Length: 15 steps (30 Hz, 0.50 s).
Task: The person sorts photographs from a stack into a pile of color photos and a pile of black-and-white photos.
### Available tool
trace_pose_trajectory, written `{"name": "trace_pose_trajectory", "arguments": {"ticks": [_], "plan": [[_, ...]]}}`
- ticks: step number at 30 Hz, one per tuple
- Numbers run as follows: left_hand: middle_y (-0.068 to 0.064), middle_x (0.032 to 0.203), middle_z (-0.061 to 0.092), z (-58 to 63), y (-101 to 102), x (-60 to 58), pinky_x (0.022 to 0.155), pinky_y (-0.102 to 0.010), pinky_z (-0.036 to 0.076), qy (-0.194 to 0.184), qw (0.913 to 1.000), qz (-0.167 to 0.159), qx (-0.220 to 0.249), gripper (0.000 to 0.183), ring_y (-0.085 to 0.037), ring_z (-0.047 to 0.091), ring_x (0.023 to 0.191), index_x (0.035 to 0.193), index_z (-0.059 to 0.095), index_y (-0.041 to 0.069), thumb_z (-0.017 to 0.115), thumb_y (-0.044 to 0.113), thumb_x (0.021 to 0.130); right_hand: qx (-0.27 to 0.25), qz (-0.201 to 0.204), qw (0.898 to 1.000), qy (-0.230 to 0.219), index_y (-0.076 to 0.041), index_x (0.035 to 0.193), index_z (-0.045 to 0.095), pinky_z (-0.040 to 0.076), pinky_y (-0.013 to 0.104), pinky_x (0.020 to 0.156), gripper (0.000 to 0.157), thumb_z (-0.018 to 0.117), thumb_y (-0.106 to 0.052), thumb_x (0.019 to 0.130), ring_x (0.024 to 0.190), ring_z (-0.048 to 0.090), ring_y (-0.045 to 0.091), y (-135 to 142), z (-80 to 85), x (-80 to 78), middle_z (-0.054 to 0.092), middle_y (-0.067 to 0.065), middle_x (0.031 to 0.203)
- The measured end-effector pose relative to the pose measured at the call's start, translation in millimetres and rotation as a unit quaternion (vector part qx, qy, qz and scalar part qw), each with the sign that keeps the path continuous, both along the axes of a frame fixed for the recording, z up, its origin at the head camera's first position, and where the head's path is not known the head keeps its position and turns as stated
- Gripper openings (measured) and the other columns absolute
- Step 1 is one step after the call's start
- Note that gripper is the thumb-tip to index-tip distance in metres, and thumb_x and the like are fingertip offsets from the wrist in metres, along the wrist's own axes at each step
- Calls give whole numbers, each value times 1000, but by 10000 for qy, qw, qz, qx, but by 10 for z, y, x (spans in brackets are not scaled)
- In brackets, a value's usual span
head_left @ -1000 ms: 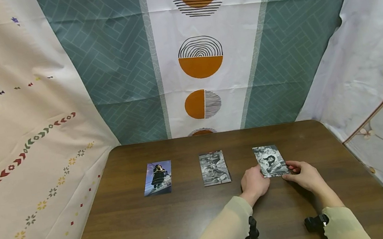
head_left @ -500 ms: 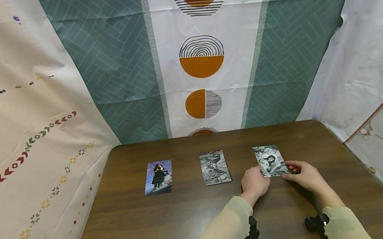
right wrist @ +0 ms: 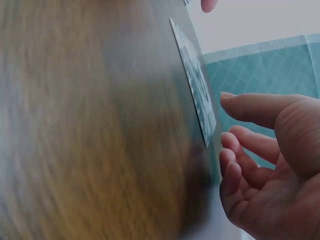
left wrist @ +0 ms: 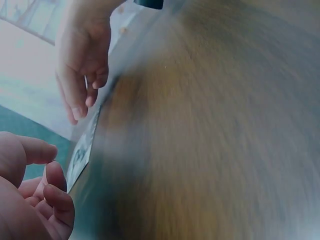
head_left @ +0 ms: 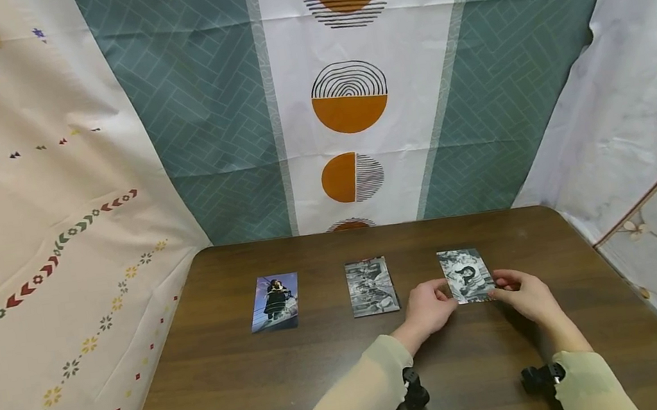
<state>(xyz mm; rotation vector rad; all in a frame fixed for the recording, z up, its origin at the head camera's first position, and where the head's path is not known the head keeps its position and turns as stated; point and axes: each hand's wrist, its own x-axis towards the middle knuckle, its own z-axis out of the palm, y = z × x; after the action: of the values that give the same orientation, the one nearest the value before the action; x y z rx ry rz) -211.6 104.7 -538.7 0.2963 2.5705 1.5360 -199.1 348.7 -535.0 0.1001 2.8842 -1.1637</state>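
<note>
A black-and-white photo card [head_left: 467, 275] lies face up on the right part of the wooden table. Beside its left edge is my left hand [head_left: 428, 309], fingers loosely curled. My right hand [head_left: 527, 295] is at its right edge, the thumb near the lower right corner. In the right wrist view a small gap shows between my right hand [right wrist: 272, 155] and the card [right wrist: 194, 82]. The left wrist view has the card [left wrist: 82, 152] just past my left hand [left wrist: 37, 195], whose thumb and forefinger tips come close together with nothing visible between them.
Another black-and-white photo card [head_left: 371, 286], with further edges showing under it, lies mid-table. A colour photo card [head_left: 275, 302] of two figures lies to the left. Patterned cloths [head_left: 208, 110] hang behind and beside the brown table [head_left: 236, 400].
My left hand has drawn a little to the left, off the photo card's lower left corner. My right hand has shifted slightly outward and up. The view has turned slightly left.
</note>
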Motion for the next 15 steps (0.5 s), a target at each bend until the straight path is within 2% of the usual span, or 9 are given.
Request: {"name": "trace_pose_trajectory", "arguments": {"ticks": [8,15], "plan": [[9,74,60,16,-384,-36,67,-26,46,68,9993,-157,341,37,-7,51,62,133,74,6,77,12,96,-71,145,9996,230,6,144,61,53,27,79,58,77,-29,101,113,65,37,-150,24,-51,70,24,126],[8,77,59,14,-746,-85,71,-28,47,373,9988,-28,317,32,-6,51,66,129,73,4,75,11,98,-224,258,9989,331,5,144,60,54,29,77,55,76,-26,102,112,67,38,-400,54,-88,71,24,125]]}}
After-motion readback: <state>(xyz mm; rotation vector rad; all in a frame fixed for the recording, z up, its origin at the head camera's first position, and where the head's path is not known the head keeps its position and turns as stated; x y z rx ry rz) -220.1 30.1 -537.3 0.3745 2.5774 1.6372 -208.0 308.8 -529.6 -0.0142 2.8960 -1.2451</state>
